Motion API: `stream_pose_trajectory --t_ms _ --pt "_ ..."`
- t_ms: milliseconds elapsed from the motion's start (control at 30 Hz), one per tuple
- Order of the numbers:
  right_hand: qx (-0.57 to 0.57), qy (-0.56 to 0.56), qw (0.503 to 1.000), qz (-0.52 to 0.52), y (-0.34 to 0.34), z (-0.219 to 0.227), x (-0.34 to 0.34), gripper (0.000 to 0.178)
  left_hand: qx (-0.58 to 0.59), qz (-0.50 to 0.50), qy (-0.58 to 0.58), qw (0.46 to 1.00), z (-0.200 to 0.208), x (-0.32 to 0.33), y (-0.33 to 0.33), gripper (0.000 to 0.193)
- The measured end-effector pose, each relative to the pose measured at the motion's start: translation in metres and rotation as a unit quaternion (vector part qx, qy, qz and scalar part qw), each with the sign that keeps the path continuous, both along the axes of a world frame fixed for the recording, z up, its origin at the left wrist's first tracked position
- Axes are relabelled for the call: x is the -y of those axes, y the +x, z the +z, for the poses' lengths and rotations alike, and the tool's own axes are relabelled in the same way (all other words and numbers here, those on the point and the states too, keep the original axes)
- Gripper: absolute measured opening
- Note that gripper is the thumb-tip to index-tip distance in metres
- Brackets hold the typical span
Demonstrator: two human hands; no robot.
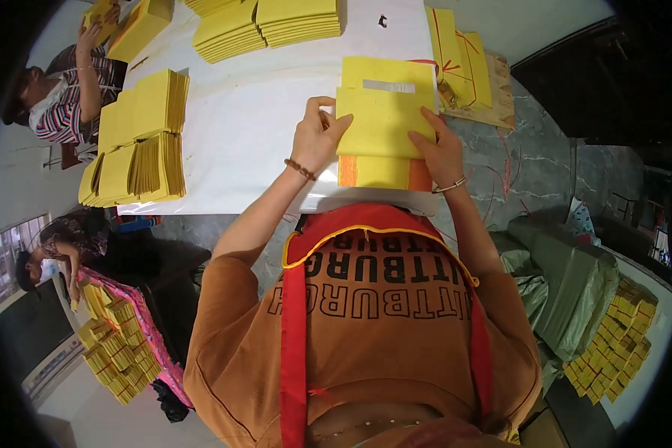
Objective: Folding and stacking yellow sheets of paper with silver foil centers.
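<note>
A block of yellow paper (pixel 384 123) lies at the table's near right, just in front of my body. My left hand (pixel 317 138) has its thumb on the block's left edge, with the fingers curled behind. On the opposite edge, my right hand (pixel 442 149) grips with thumb and fingers. Beneath the block, another yellow stack (pixel 381 173) with orange strips at its corners sticks out toward me. A pale grey strip (pixel 388 86) shows near the far part of the block. How many sheets are between my fingers is hidden.
Yellow paper stacks (pixel 145 142) stand on the white table (pixel 246 149) at left, with more stacks (pixel 299 22) at the far edge. Red-tied bundles (pixel 467 67) rest on a board at right. Two other people work at left. Tied bundles (pixel 612 343) are piled at lower right.
</note>
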State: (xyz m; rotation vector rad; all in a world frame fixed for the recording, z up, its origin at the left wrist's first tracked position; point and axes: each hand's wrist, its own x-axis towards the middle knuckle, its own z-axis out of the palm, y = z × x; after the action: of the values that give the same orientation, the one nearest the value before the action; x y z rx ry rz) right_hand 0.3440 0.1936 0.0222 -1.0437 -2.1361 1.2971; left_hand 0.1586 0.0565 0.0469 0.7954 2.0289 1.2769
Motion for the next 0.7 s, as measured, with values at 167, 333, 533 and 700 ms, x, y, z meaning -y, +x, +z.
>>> stream_pose_trajectory --t_ms 167,333,533,700 --pt "-0.022 -0.011 0.999 -0.027 0.001 -0.001 0.008 0.049 -0.487 -0.151 0.131 0.85 0.009 -0.013 0.01 0.045" --pt "-0.024 -0.039 0.999 -0.021 0.005 0.002 0.014 0.049 -0.5 -0.282 0.055 0.817 -0.002 -0.023 0.038 0.062" --pt "-0.009 -0.052 0.998 -0.02 0.006 0.011 0.014 0.049 -0.493 -0.348 0.031 0.796 -0.012 -0.024 0.036 0.068" --pt "0.053 0.005 0.999 -0.011 0.003 0.024 0.015 0.046 -0.517 -0.346 0.017 0.782 -0.014 -0.027 0.031 0.07"
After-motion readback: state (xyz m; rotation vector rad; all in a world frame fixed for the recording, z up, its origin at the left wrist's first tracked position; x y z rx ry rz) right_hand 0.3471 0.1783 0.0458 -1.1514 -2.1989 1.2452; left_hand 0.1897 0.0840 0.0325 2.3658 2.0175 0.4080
